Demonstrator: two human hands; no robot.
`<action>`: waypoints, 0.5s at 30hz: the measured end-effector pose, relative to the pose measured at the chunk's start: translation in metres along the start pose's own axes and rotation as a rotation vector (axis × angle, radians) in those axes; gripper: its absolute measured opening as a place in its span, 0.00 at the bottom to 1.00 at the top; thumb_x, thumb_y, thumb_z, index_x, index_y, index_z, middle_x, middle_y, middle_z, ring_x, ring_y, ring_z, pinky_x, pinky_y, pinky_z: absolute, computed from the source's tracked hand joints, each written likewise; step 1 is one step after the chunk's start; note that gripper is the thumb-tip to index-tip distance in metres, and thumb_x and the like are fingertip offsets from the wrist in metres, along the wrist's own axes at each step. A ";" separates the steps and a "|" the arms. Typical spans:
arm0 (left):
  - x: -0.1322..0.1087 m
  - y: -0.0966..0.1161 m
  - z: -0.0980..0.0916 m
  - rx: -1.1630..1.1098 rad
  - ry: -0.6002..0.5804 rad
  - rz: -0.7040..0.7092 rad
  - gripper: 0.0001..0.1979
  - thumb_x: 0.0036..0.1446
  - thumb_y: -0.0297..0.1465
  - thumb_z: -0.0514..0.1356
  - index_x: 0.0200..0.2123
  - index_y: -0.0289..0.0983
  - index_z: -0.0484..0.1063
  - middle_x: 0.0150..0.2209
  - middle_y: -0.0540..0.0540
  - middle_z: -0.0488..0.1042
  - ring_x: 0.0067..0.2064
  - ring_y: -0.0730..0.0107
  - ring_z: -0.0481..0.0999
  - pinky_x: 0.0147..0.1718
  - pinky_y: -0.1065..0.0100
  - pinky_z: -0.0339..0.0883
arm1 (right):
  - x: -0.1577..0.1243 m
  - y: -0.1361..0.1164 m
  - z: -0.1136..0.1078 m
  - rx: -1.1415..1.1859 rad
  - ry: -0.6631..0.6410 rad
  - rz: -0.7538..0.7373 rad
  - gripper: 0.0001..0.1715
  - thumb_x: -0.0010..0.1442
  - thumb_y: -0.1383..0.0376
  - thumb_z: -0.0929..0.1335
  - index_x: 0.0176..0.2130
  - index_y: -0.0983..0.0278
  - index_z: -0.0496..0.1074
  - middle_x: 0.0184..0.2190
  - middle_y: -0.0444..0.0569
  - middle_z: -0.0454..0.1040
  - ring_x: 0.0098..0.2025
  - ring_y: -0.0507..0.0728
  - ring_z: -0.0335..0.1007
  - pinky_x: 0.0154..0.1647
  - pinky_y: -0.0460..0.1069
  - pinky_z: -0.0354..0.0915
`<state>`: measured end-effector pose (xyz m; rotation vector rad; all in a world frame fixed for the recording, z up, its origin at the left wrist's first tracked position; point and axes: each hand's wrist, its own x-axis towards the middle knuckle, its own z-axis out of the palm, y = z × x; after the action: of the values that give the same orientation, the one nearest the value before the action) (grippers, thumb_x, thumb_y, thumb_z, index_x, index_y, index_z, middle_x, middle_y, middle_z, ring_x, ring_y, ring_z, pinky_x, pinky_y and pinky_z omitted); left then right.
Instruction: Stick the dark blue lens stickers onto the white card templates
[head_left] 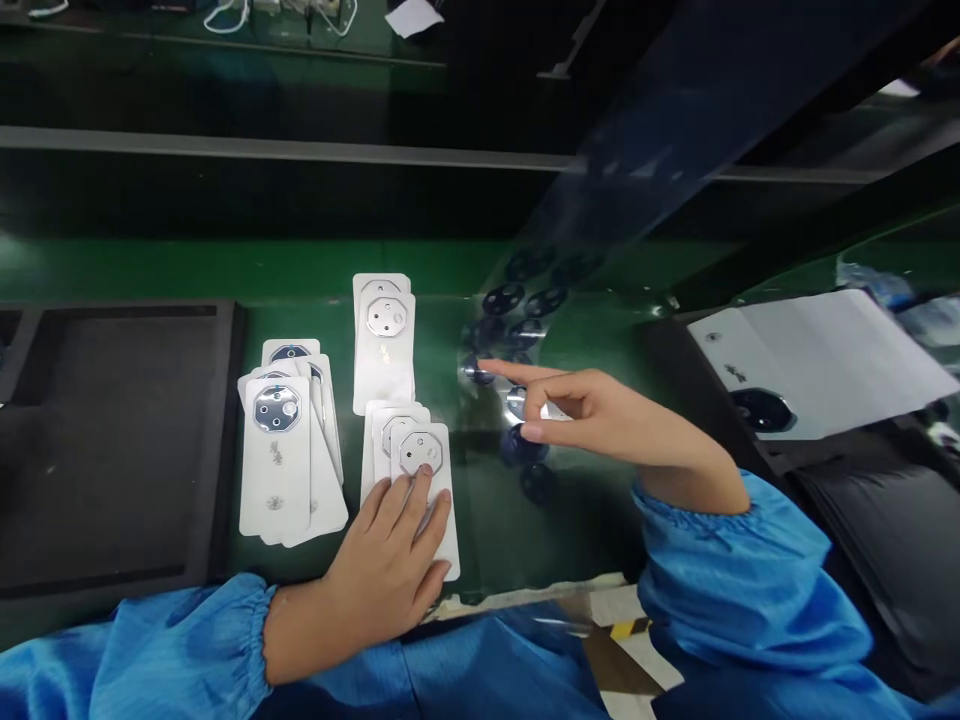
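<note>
Presently, flat contact at left, fingertip contact at right

A white phone-back panel (444, 470) is covered in part by the left hand (390, 570), which is laid flat with the fingers spread; nothing is gripped by it. The panel is placed on top of the near pile, directly left of the right hand (581, 410), across a short strip of green mat (585, 530). Its long axis is directed away from the body, the octagonal camera-window end being farthest and leaned slightly leftward.

A clear film strip (600, 190) bearing dark lens covers (503, 300) is lying right of the panels and is reached more nearly by the right hand. One cover is met by the extended right index fingertip; the other fingers are curled. Whether anything is pinched by the thumb cannot be told.

Materials: the panels are seen as smooth, matte white and round-cornered. In the left stack (274, 470), the top window is filled with glossy dark blue; in the far stack (385, 370), it is pale, with small holes. The film is thin, shiny and bluish where bunched. A black tray (231, 440) is set beyond the left stack, its frame straight-edged. Gathered cuffs are shown on the blue sleeves (735, 580).
</note>
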<state>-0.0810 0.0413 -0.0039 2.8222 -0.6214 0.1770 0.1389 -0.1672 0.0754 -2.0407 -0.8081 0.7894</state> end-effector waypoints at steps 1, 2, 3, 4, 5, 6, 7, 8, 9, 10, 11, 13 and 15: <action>0.000 0.000 0.000 -0.004 -0.003 0.000 0.30 0.68 0.41 0.52 0.66 0.31 0.61 0.68 0.28 0.57 0.61 0.41 0.65 0.61 0.48 0.52 | 0.001 -0.003 0.001 0.029 0.039 -0.005 0.25 0.59 0.43 0.73 0.24 0.59 0.73 0.61 0.54 0.70 0.66 0.74 0.60 0.57 0.67 0.67; 0.000 0.000 0.000 -0.008 -0.006 -0.001 0.30 0.68 0.41 0.52 0.67 0.31 0.61 0.68 0.28 0.57 0.61 0.41 0.65 0.61 0.48 0.52 | 0.003 -0.004 0.003 0.048 0.098 -0.008 0.25 0.59 0.44 0.73 0.25 0.60 0.73 0.61 0.54 0.71 0.65 0.73 0.63 0.56 0.66 0.68; 0.000 0.000 0.000 -0.012 -0.007 -0.003 0.30 0.68 0.41 0.52 0.67 0.31 0.61 0.68 0.29 0.57 0.61 0.41 0.65 0.61 0.47 0.52 | 0.005 -0.005 0.008 0.067 0.158 -0.006 0.25 0.60 0.44 0.72 0.25 0.60 0.73 0.58 0.55 0.73 0.60 0.71 0.68 0.52 0.63 0.70; 0.000 0.000 0.000 -0.016 -0.006 -0.003 0.29 0.68 0.41 0.52 0.67 0.31 0.61 0.68 0.29 0.57 0.61 0.41 0.65 0.61 0.48 0.52 | 0.007 -0.006 0.015 0.088 0.203 0.004 0.24 0.60 0.45 0.72 0.27 0.60 0.73 0.51 0.56 0.77 0.53 0.67 0.73 0.46 0.59 0.72; 0.001 0.000 0.000 -0.019 -0.006 -0.003 0.29 0.68 0.40 0.52 0.67 0.31 0.61 0.68 0.29 0.57 0.61 0.41 0.64 0.61 0.48 0.52 | 0.009 -0.005 0.022 0.118 0.225 0.024 0.23 0.60 0.45 0.72 0.28 0.61 0.73 0.42 0.54 0.78 0.44 0.63 0.75 0.38 0.55 0.72; 0.001 0.000 0.000 -0.022 -0.006 -0.001 0.29 0.68 0.40 0.52 0.66 0.31 0.61 0.68 0.29 0.58 0.61 0.41 0.65 0.60 0.48 0.52 | 0.010 -0.005 0.030 0.160 0.225 0.047 0.22 0.61 0.46 0.72 0.29 0.61 0.72 0.34 0.50 0.77 0.35 0.58 0.73 0.31 0.51 0.69; 0.001 0.000 -0.001 -0.024 -0.005 0.001 0.29 0.68 0.40 0.52 0.66 0.31 0.62 0.68 0.29 0.58 0.61 0.41 0.65 0.60 0.47 0.52 | 0.012 -0.005 0.038 0.216 0.205 0.070 0.21 0.60 0.47 0.73 0.31 0.61 0.72 0.27 0.46 0.73 0.28 0.54 0.69 0.26 0.49 0.66; 0.002 0.000 -0.001 -0.027 -0.004 0.002 0.29 0.68 0.40 0.52 0.66 0.31 0.62 0.68 0.29 0.59 0.61 0.41 0.65 0.60 0.47 0.52 | 0.013 -0.004 0.046 0.282 0.167 0.091 0.20 0.60 0.48 0.73 0.32 0.61 0.72 0.24 0.42 0.69 0.24 0.52 0.65 0.23 0.47 0.63; 0.002 0.000 -0.001 -0.030 -0.005 0.001 0.29 0.67 0.40 0.52 0.66 0.30 0.62 0.67 0.29 0.59 0.61 0.41 0.65 0.60 0.47 0.53 | 0.014 -0.003 0.053 0.352 0.119 0.107 0.19 0.59 0.50 0.74 0.34 0.61 0.72 0.22 0.40 0.68 0.23 0.51 0.63 0.22 0.46 0.62; 0.002 0.001 -0.001 -0.033 -0.004 -0.003 0.29 0.67 0.40 0.52 0.65 0.30 0.63 0.67 0.29 0.59 0.61 0.41 0.65 0.60 0.47 0.53 | 0.014 -0.002 0.060 0.424 0.078 0.117 0.18 0.58 0.51 0.75 0.35 0.61 0.72 0.22 0.40 0.68 0.22 0.50 0.64 0.22 0.46 0.63; 0.002 0.001 -0.001 -0.036 -0.005 -0.006 0.29 0.67 0.40 0.53 0.65 0.30 0.63 0.67 0.29 0.59 0.61 0.41 0.65 0.60 0.48 0.53 | 0.014 -0.001 0.067 0.488 0.048 0.126 0.18 0.58 0.51 0.76 0.36 0.61 0.72 0.23 0.40 0.70 0.23 0.51 0.66 0.23 0.46 0.64; 0.002 0.001 -0.001 -0.039 0.001 -0.015 0.29 0.67 0.40 0.53 0.65 0.30 0.63 0.66 0.29 0.60 0.61 0.41 0.64 0.60 0.48 0.53 | 0.013 0.001 0.078 0.570 0.024 0.160 0.19 0.57 0.51 0.76 0.36 0.62 0.73 0.24 0.42 0.73 0.24 0.51 0.68 0.25 0.47 0.67; 0.003 0.002 -0.001 -0.039 0.006 -0.017 0.28 0.67 0.40 0.52 0.65 0.30 0.63 0.65 0.30 0.63 0.61 0.42 0.64 0.60 0.48 0.53 | 0.012 0.002 0.087 0.587 0.042 0.202 0.19 0.58 0.50 0.75 0.34 0.62 0.73 0.22 0.42 0.72 0.22 0.51 0.67 0.24 0.46 0.67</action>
<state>-0.0793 0.0390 -0.0024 2.7877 -0.5929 0.1691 0.0815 -0.1216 0.0278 -1.6116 -0.2925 0.9591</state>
